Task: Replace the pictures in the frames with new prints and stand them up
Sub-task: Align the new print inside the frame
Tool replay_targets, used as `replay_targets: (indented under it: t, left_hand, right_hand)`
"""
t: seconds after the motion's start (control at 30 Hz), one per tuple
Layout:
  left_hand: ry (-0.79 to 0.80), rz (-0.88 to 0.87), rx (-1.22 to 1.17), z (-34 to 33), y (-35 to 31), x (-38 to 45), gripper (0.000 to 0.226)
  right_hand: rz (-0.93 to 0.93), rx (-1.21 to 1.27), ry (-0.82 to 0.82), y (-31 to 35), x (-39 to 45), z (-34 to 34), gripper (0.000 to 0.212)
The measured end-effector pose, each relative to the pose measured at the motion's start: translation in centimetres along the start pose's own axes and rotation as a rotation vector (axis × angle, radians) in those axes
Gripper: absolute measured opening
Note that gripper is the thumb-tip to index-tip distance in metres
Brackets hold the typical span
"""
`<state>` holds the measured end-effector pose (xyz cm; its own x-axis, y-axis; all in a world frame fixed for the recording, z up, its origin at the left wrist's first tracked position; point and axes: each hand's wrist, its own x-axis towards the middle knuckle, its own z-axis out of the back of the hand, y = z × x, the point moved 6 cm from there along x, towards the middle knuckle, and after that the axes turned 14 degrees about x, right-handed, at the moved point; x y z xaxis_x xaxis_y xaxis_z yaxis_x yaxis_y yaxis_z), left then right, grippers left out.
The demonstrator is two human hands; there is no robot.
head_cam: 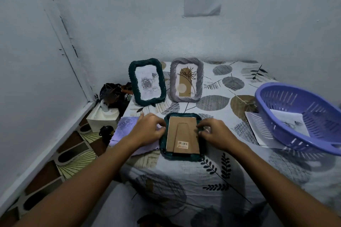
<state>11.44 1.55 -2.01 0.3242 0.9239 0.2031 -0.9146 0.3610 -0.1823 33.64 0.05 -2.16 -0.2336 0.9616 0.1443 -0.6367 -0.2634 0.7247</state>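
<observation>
both hands (147, 131) (215, 132) pinching face-down green frame (181, 155) edges, frame between them

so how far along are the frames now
Two look done: the dark green frame and the grey frame stand upright with prints showing. In hand: a third frame lies face down, left hand and right hand working at its cardboard back. Left: closing it and standing it up.
</observation>
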Motion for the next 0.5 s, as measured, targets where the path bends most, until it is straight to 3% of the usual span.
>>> replay_targets:
  t: [0.13,0.23,0.5]
  left_hand:
    - [-0.037,0.02,-0.009,0.7,1.0,3.1,0.022]
    - [0.033,0.016,0.028,-0.1,1.7,5.1,0.025]
    - [0.188,-0.141,0.165,-2.1,2.0,8.5,0.026]
  right_hand:
    - [-0.015,0.045,-0.06,-0.7,2.3,1.6,0.025]
    - [-0.027,0.071,-0.054,-1.4,4.1,2.4,0.027]
    - [-0.043,0.012,0.09,-3.0,7.6,1.7,0.026]
